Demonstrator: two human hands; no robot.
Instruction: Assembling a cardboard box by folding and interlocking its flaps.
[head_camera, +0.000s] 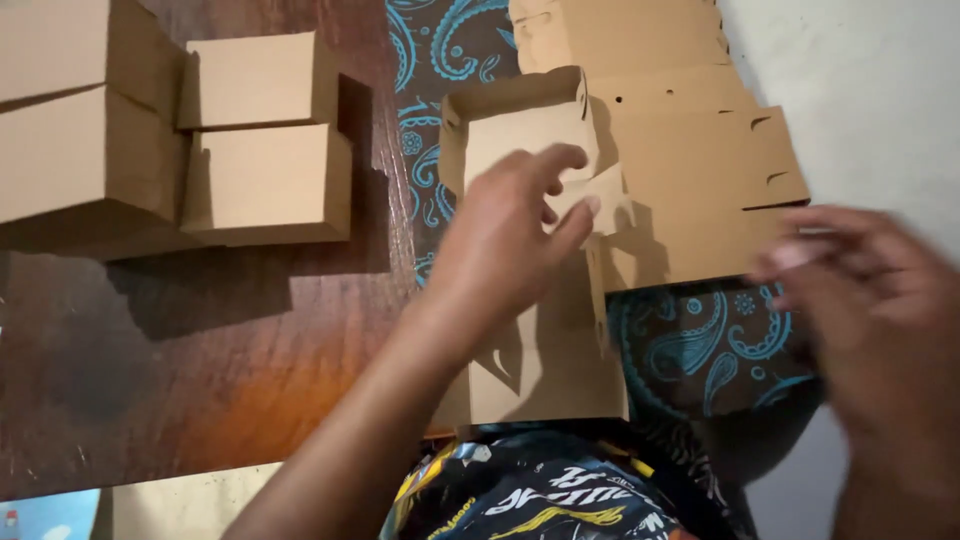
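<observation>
Wooden floor (200, 340): four folded boxes (265, 185), two hands (510, 235).

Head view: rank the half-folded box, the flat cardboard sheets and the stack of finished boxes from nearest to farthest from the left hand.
1. Half-folded box: centre, the left hand is pinching its flap.
2. Flat cardboard sheets: just right of that box, beside the hand.
3. Stack of finished boxes: far left, on the wooden table.

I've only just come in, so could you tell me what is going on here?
A person is folding a brown cardboard box blank over their lap. The left hand presses a small flap inside the half-formed box, while the right hand, blurred, is at the edge of the flat blanks. Finished closed boxes sit stacked on the wooden floor to the left.
</observation>
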